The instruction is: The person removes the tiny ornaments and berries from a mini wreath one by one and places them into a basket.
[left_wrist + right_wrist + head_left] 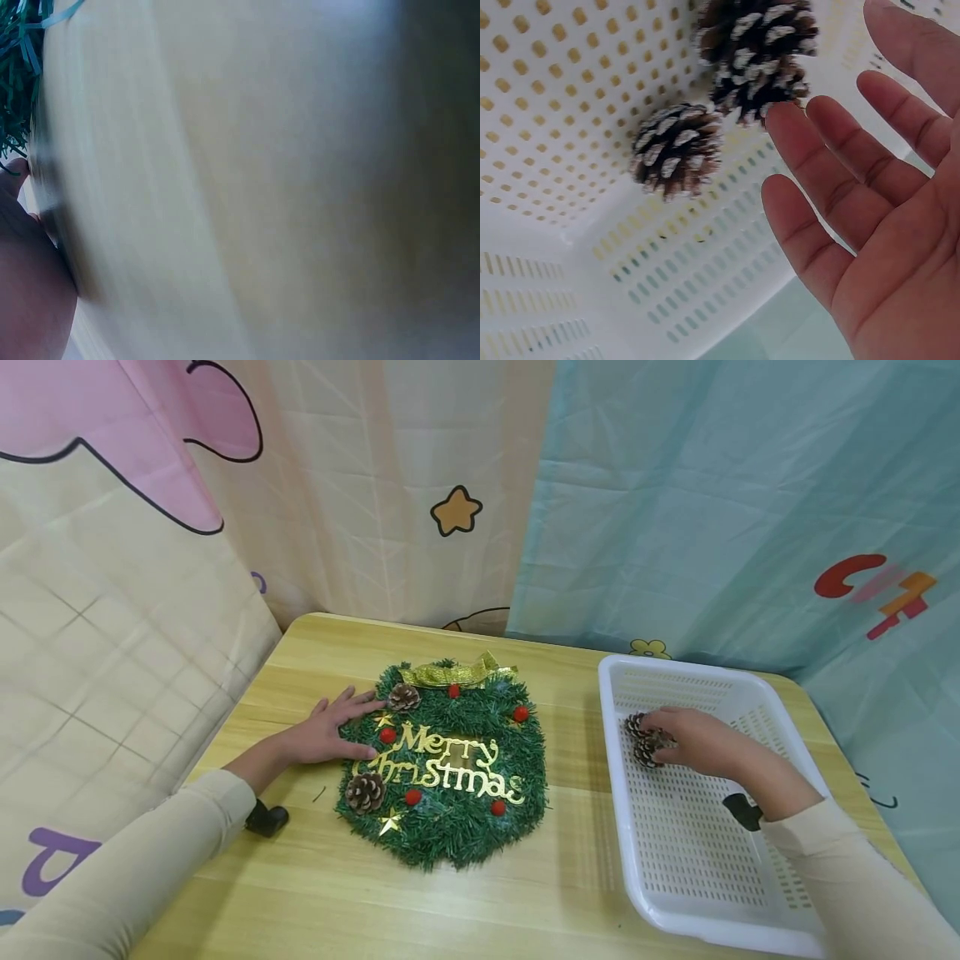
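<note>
A green Christmas wreath (472, 710) with gold "Merry Christmas" lettering lies flat on the table. My left hand (330, 731) rests on its left edge, fingers spread, between two pine cones fixed to the wreath. In the left wrist view only part of that hand (34, 277) shows, beside the green tinsel (15, 82). My right hand (697, 739) reaches down into a white plastic basket (626, 843), over some loose pine cones (647, 753). In the right wrist view its fingers are extended and apart, with the fingertips right at one pine cone (761, 79); another cone (679, 150) sits beside.
The wooden table (577, 860) carries the wreath at centre-left and the basket at the right. Printed curtains (420, 552) hang along the back and sides. Red berries (521, 714) and a gold ribbon (450, 673) decorate the wreath.
</note>
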A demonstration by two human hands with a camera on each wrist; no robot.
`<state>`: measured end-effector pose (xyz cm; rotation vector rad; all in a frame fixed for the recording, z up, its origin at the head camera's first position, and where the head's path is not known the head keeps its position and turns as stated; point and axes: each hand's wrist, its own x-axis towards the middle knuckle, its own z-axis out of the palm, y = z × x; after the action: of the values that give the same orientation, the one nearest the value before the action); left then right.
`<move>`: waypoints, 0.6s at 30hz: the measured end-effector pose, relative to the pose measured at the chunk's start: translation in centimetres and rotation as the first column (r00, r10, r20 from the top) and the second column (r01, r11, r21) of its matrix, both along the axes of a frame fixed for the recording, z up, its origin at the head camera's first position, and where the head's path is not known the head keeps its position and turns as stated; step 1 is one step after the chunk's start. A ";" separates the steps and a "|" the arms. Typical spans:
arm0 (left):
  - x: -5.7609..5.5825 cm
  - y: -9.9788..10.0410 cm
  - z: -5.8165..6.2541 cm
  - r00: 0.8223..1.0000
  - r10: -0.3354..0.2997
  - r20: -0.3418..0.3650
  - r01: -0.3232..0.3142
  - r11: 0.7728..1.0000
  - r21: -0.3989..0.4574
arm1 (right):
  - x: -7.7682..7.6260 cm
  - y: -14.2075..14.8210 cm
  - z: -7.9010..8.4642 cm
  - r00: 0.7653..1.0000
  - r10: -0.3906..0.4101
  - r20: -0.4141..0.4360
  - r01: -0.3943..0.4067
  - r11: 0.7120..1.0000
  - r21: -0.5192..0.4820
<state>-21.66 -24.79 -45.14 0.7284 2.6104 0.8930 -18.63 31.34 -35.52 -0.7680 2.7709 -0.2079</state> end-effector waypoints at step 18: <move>0.1 0.0 0.1 1.000 0.000 -0.001 0.000 1.000 -0.001 | 2.6 -3.6 3.7 0.989 0.094 -0.117 -0.100 0.994 -0.050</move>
<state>-21.52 -24.77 -45.07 0.7284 2.6124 0.8909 -16.01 27.77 -31.86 -0.9548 2.8358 -0.2298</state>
